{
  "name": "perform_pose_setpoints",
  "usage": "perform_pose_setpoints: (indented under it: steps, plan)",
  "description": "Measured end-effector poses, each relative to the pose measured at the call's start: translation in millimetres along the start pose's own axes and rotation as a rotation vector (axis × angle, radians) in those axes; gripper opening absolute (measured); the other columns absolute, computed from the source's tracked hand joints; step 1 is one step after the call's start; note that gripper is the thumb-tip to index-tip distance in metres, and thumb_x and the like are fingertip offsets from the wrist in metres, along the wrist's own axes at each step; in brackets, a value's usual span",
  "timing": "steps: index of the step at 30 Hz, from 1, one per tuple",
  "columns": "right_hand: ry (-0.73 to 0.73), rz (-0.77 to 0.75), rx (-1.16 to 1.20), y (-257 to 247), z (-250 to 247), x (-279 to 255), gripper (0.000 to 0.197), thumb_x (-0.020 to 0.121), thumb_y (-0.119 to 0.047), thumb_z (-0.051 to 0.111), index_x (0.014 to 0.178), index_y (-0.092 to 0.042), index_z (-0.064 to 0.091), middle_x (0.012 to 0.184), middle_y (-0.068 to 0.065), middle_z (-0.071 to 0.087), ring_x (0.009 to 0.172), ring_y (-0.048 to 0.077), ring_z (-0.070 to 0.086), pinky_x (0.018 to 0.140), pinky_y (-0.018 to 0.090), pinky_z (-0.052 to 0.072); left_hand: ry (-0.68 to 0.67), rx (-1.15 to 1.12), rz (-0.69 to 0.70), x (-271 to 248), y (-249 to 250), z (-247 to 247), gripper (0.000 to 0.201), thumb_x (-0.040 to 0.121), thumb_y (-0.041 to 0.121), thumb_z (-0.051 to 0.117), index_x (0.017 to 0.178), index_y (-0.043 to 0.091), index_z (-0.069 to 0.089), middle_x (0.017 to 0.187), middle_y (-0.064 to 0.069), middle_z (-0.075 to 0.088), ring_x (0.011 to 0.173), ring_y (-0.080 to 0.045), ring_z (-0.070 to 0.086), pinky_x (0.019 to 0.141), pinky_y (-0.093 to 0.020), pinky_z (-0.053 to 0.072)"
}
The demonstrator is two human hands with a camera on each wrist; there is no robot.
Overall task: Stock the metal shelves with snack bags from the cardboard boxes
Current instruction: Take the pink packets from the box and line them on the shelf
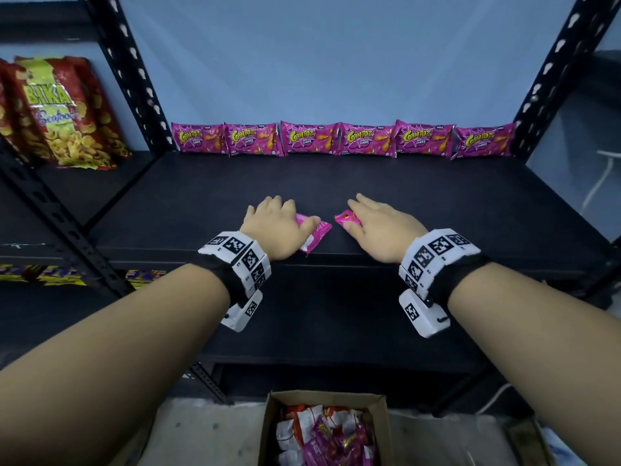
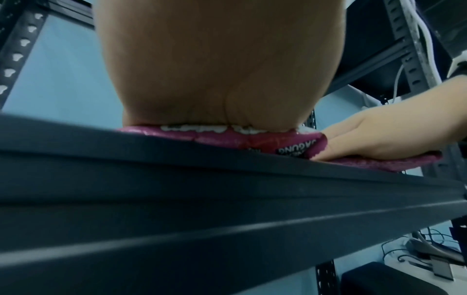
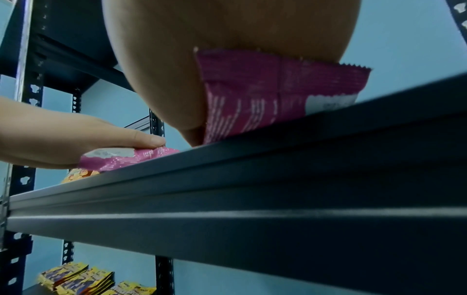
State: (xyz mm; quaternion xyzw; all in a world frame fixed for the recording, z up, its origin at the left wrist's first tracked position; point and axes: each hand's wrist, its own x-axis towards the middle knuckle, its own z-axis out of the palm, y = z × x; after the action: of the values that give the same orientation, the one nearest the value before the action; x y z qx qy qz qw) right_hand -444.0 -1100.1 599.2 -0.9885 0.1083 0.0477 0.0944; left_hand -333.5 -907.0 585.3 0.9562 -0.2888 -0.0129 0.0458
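Note:
On the black metal shelf [image 1: 437, 203] both hands lie near the front edge, each with a small pink snack bag. My left hand [image 1: 279, 223] grips one pink bag [image 1: 316, 235], thumb on top; the right wrist view shows this hand [image 3: 76, 137] pressing that bag [image 3: 126, 157] flat on the shelf. My right hand [image 1: 379, 223] holds a second pink bag [image 1: 346, 218], which stands on edge against the palm [image 3: 272, 95]. Several pink Corntoz bags [image 1: 339, 139] stand in a row along the shelf's back. Most of each held bag is hidden under its hand.
An open cardboard box [image 1: 268, 425] with pink and orange-white bags sits on the floor below. Red Bika bags [image 1: 67, 112] stand on the neighbouring left shelf, with yellow bags [image 1: 40, 274] one level down. Slotted black uprights [image 1: 134, 79] flank the shelf.

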Motion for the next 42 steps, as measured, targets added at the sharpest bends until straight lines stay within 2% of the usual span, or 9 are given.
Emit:
perform_pose_setpoints:
  steps: [4,6,9,12,16,20,29,36,42]
  plan:
    - [-0.021,0.000,-0.010,0,0,0,0.066,0.108,-0.056,0.024,0.165,-0.025,0.010,0.173,-0.007,0.001,0.158,0.020,0.010,0.123,0.046,0.025,-0.123,-0.097,-0.004,-4,-1,-12,0.095,0.094,0.080,0.022,0.164,0.017,0.006,0.171,-0.012,0.008,0.158,-0.029,0.004,0.125,-0.057,0.005]
    - [-0.024,0.000,-0.006,0,-1,0,0.066,0.109,-0.056,0.025,0.165,-0.025,0.010,0.173,-0.006,0.001,0.158,0.020,0.010,0.124,0.046,0.024,-0.154,-0.212,0.081,-9,-9,-20,0.100,0.091,0.081,0.034,0.164,0.022,-0.002,0.172,-0.008,0.003,0.158,-0.027,0.000,0.126,-0.056,0.003]
    - [-0.023,-0.005,0.005,0,-2,-2,0.066,0.109,-0.055,0.025,0.165,-0.024,0.010,0.173,-0.005,0.001,0.158,0.020,0.010,0.124,0.045,0.023,-0.164,-0.359,0.306,-16,-31,-32,0.104,0.079,0.072,0.070,0.158,0.028,0.018,0.165,-0.001,0.026,0.151,-0.022,0.027,0.122,-0.048,0.029]
    - [-0.011,-0.006,0.011,0,-2,-3,0.065,0.109,-0.055,0.026,0.165,-0.025,0.012,0.173,-0.006,0.001,0.158,0.020,0.011,0.123,0.045,0.025,-0.175,-0.197,0.408,-21,-44,-34,0.079,0.074,0.054,0.084,0.137,0.034,0.041,0.130,0.010,0.053,0.119,-0.011,0.052,0.102,-0.036,0.047]
    - [-0.003,-0.005,0.016,-1,-3,-6,0.065,0.108,-0.054,0.028,0.164,-0.026,0.013,0.173,-0.007,0.001,0.158,0.019,0.012,0.122,0.046,0.027,-0.108,-0.161,0.456,-23,-44,-37,0.057,0.082,0.042,0.082,0.130,0.033,0.052,0.118,0.011,0.058,0.106,-0.009,0.055,0.092,-0.031,0.048]
    - [-0.005,-0.003,0.027,0,-3,-6,0.066,0.108,-0.056,0.028,0.165,-0.027,0.012,0.173,-0.008,0.001,0.158,0.019,0.012,0.122,0.046,0.028,-0.120,-0.213,0.423,-12,-43,-52,0.036,0.090,0.047,0.073,0.122,0.036,0.062,0.111,0.012,0.059,0.103,-0.009,0.058,0.095,-0.031,0.047]
    - [-0.013,0.001,0.028,0,-4,-6,0.065,0.108,-0.055,0.028,0.165,-0.029,0.012,0.172,-0.010,0.000,0.158,0.017,0.011,0.120,0.044,0.028,-0.354,-0.034,0.293,29,-31,-84,0.035,0.100,0.054,0.056,0.096,0.019,0.061,0.079,0.002,0.061,0.070,-0.015,0.056,0.070,-0.033,0.046]
    - [0.001,0.001,0.038,0,-4,-8,0.064,0.108,-0.055,0.030,0.164,-0.029,0.013,0.172,-0.011,0.001,0.158,0.016,0.012,0.119,0.043,0.029,-0.117,-0.042,0.261,25,-25,-70,0.046,0.100,0.052,0.056,0.132,0.019,0.057,0.126,0.001,0.066,0.113,-0.019,0.063,0.100,-0.038,0.049]
    - [0.029,-0.009,0.047,1,-1,-6,0.063,0.107,-0.055,0.031,0.163,-0.029,0.018,0.172,-0.010,0.004,0.157,0.017,0.016,0.118,0.045,0.032,-0.231,-0.034,0.289,2,-19,-34,0.075,0.104,0.053,0.046,0.162,0.014,0.020,0.166,-0.008,0.029,0.151,-0.024,0.032,0.123,-0.042,0.028]
